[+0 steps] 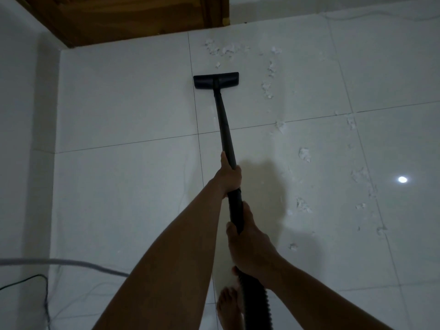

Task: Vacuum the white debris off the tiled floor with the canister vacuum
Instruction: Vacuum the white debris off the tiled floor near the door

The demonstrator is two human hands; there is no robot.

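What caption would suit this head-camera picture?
Left hand and right hand hold the vacuum wand; its floor head sits near white debris on tiles.

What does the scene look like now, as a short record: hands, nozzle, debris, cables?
left hand: grips the wand mid-shaft
right hand: grips the wand's near end, above the ribbed hose
floor nozzle: flat on the tiled floor, short of the wooden door
white debris: scattered beyond and right of the nozzle, trailing back along the right
cables: lying at lower left
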